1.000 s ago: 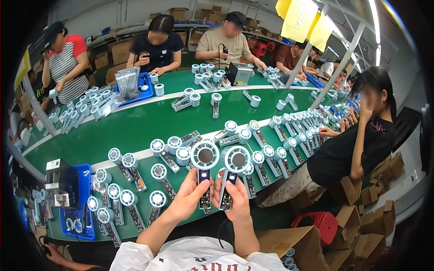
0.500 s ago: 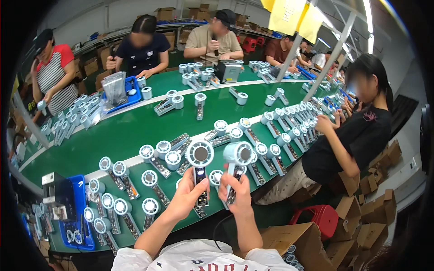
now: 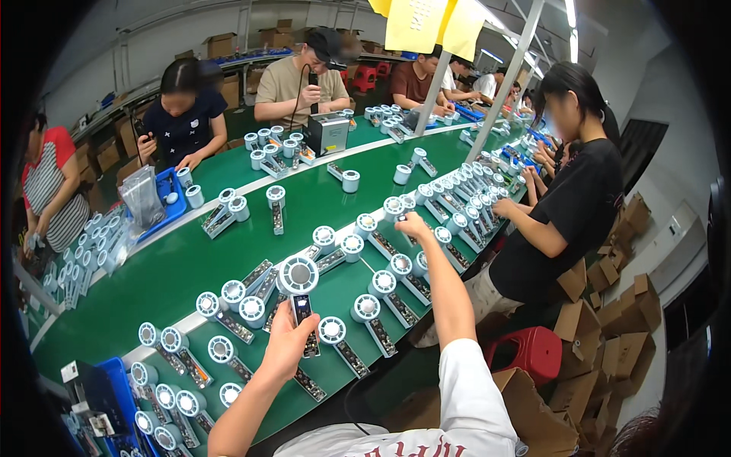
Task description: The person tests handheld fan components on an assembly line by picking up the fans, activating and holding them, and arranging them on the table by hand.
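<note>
My left hand [image 3: 291,335] grips an upright light blue handheld fan [image 3: 298,276] by its handle. The fan has a round, ring-shaped head with a grey centre, and electronic parts show in the uncovered handle with a small lit spot. Stretched forward to the right, my right hand [image 3: 415,227] is closed at the handle of another handheld fan [image 3: 393,206], among fans lying on the green table; its fingers hide most of that handle. Just right of my left hand lies a similar fan [image 3: 332,330], its handle also uncovered.
Several more fans [image 3: 368,307] lie in rows along the green table [image 3: 183,266]. A blue tray [image 3: 122,396] stands at the left, beside a dark device. Co-workers sit across the table; one in black [image 3: 586,190] stands right. A red stool [image 3: 533,354] and cardboard boxes are lower right.
My right hand has moved forward and right with its fan, away from my left hand to the row of fans. My left hand still holds its fan upright. The view has shifted right.
</note>
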